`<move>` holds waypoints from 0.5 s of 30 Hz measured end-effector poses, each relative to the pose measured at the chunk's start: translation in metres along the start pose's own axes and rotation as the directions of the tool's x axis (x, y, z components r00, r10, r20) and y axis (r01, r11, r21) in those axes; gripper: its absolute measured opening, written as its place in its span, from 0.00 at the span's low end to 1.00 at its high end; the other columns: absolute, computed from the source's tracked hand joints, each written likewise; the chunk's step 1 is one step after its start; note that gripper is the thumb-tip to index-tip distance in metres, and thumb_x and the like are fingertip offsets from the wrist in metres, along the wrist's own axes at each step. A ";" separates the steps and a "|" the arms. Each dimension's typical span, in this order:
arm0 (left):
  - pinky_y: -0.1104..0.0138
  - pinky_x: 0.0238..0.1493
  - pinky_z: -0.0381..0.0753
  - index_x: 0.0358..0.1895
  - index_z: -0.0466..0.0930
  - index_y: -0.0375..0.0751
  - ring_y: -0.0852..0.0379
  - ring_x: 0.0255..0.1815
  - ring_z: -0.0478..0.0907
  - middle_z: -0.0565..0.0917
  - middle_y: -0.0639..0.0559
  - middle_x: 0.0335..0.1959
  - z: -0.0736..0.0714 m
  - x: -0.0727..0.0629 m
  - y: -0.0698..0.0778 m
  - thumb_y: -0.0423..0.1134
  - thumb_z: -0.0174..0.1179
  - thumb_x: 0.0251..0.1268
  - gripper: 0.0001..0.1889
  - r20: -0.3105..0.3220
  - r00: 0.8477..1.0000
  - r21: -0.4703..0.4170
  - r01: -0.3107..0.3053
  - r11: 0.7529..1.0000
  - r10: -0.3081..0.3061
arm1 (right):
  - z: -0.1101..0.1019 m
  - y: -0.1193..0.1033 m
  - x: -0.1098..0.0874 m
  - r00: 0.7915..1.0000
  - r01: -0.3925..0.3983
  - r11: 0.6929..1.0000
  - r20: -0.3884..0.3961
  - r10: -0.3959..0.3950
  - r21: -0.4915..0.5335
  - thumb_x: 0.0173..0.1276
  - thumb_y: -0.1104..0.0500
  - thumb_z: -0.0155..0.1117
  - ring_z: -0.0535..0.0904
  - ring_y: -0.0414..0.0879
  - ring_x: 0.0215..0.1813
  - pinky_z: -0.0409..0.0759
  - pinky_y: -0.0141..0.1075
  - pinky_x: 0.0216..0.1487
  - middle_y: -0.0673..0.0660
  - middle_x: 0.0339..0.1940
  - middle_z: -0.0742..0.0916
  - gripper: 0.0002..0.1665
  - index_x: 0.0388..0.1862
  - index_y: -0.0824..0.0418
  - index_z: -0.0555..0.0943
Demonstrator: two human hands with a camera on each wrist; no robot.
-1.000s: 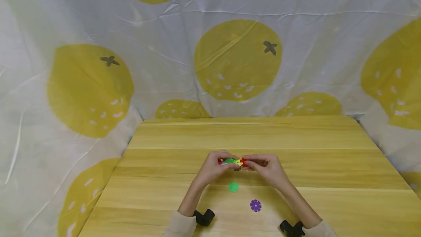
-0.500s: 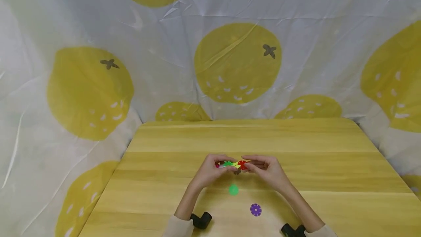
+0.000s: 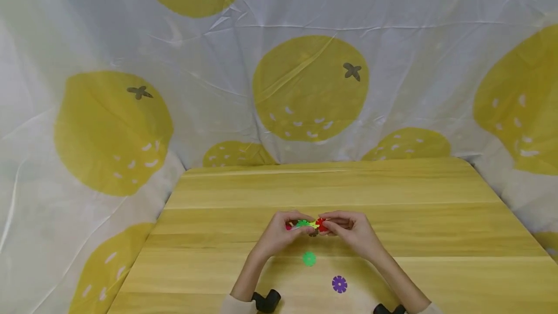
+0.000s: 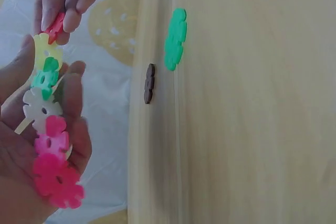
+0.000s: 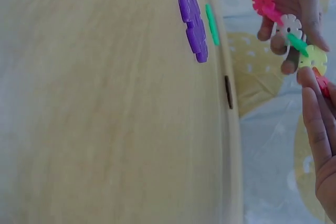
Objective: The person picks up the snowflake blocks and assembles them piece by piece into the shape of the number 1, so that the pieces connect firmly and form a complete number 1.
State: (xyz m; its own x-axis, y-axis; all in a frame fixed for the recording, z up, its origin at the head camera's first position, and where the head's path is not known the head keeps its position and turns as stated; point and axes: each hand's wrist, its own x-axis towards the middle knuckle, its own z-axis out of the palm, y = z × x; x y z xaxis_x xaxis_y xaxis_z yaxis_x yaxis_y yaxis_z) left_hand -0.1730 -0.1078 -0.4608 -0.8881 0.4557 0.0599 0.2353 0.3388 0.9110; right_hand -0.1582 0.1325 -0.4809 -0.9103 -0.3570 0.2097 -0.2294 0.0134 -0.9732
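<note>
My left hand (image 3: 279, 234) holds a chain of interlocking plastic flower discs, its fingers curled round it. In the left wrist view the chain has a deep pink disc (image 4: 58, 179) at the near end. A lighter pink disc (image 4: 51, 141), a white disc (image 4: 42, 109), a green disc (image 4: 45, 78) and a yellow disc (image 4: 47, 51) follow. My right hand (image 3: 355, 230) pinches a red disc (image 4: 54, 26) between thumb and fingers at the yellow disc's edge. The two touch; how deep the slots engage is hidden.
Loose on the wooden table (image 3: 209, 246) lie a green disc (image 3: 309, 259), a purple disc (image 3: 339, 284) and a brown disc (image 4: 150, 83). The brown one is partly hidden below the hands in the head view. A lemon-print cloth (image 3: 226, 86) hangs behind the table.
The red disc has turned to show more of its face and stays against the yellow one. Both hands keep their hold. The whole head view has shifted slightly.
</note>
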 end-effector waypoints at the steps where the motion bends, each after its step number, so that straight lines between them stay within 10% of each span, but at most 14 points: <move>1: 0.74 0.33 0.75 0.52 0.90 0.42 0.60 0.34 0.76 0.91 0.44 0.49 0.000 -0.001 0.000 0.43 0.70 0.68 0.14 -0.002 1.000 0.010 0.001 1.000 -0.001 | 0.000 0.000 0.000 1.000 -0.008 1.000 0.003 0.008 0.000 0.77 0.62 0.63 0.92 0.53 0.42 0.87 0.53 0.46 0.69 0.47 0.91 0.17 0.57 0.73 0.84; 8: 0.66 0.50 0.84 0.59 0.87 0.41 0.52 0.50 0.86 0.89 0.48 0.56 0.004 -0.002 0.002 0.43 0.71 0.66 0.20 -0.040 0.995 0.132 -0.088 0.987 0.094 | -0.002 0.001 0.002 0.996 -0.091 0.994 -0.011 0.092 0.057 0.77 0.63 0.64 0.92 0.51 0.42 0.87 0.52 0.47 0.73 0.46 0.90 0.19 0.58 0.76 0.81; 15: 0.68 0.54 0.86 0.59 0.86 0.39 0.52 0.51 0.88 0.90 0.47 0.51 0.018 0.001 0.006 0.34 0.73 0.62 0.21 -0.041 0.948 0.314 -0.287 0.905 0.314 | 0.004 -0.001 0.000 0.969 -0.219 0.965 -0.086 0.233 0.144 0.75 0.60 0.66 0.92 0.43 0.42 0.89 0.40 0.49 0.59 0.43 0.94 0.23 0.60 0.76 0.78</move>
State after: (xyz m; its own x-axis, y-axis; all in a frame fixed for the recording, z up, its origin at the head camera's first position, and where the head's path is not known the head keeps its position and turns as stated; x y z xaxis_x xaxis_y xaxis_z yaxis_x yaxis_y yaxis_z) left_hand -0.1655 -0.0907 -0.4623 -0.7844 0.5053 0.3597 0.5913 0.4342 0.6796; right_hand -0.1568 0.1282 -0.4806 -0.9648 -0.2626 -0.0154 0.0277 -0.0433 -0.9987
